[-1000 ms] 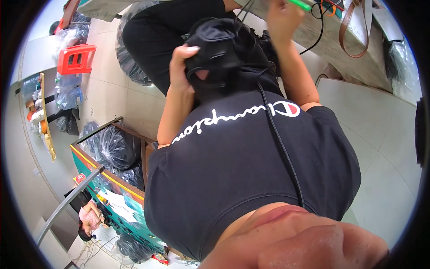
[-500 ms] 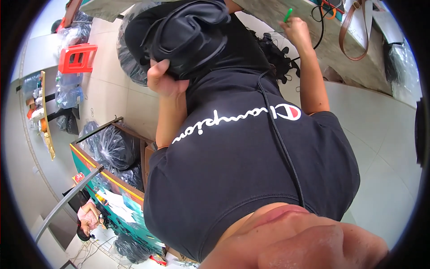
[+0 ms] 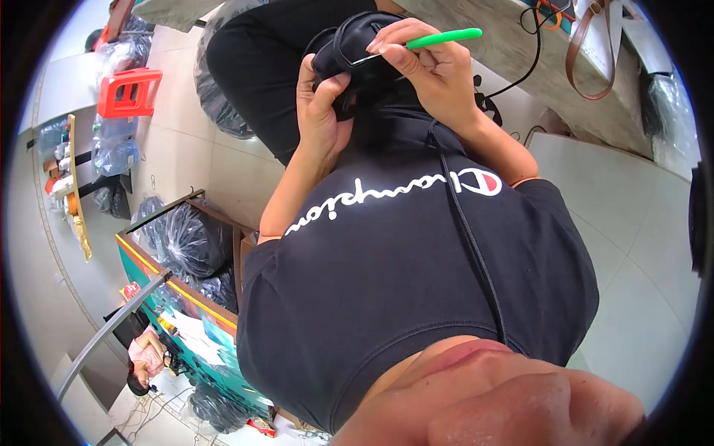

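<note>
The left hand (image 3: 323,117) pinches a black looped piece (image 3: 368,37) between thumb and fingers, the piece lying just above and to the right of it; white script lettering (image 3: 364,199), upside down in view, crosses a black shirt (image 3: 416,275); the right hand (image 3: 440,74) pinches a green-handled tool (image 3: 446,37), its long axis rising gently rightward, thin tip pointing left at the black piece.

Left head fisheye is sitting close to the wearer's face (image 3: 506,398), looking down past the shirt (image 3: 416,275) to the left hand (image 3: 325,108) and right hand (image 3: 439,74); lens is bending straight edges near the rim.
</note>
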Demonstrator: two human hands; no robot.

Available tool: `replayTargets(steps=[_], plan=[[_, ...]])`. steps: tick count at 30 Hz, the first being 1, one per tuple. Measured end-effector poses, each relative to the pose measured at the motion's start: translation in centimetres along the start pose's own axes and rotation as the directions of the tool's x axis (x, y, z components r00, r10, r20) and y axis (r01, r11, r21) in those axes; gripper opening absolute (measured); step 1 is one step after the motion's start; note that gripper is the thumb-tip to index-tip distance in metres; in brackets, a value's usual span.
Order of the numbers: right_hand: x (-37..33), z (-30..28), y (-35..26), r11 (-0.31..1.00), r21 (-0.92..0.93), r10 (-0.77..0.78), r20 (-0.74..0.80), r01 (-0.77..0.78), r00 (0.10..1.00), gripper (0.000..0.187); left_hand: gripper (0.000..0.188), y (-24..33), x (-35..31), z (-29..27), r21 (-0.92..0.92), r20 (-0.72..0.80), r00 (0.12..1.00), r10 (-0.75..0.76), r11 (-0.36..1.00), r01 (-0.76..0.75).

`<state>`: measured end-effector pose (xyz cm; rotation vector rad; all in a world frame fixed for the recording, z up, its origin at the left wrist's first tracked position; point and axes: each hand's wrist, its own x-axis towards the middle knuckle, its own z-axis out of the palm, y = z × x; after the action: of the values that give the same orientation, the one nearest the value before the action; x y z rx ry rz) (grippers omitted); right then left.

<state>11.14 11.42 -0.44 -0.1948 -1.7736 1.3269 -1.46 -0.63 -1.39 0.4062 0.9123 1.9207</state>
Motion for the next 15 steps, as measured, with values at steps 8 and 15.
replayTargets(steps=[8,15], plan=[[0.0,0.1,0.1,0.998,0.048,-0.042,-0.004,0.042,0.999,0.013,0.024,-0.5,0.3,-1.0,0.120,0.077,0.989,0.127,0.983,-0.136],[0.1,-0.2,-0.1,0.999,0.047,-0.018,0.036,0.016,0.999,0.013,0.023,-0.4,0.2,-0.7,0.097,0.093,0.987,0.133,0.985,-0.142]])
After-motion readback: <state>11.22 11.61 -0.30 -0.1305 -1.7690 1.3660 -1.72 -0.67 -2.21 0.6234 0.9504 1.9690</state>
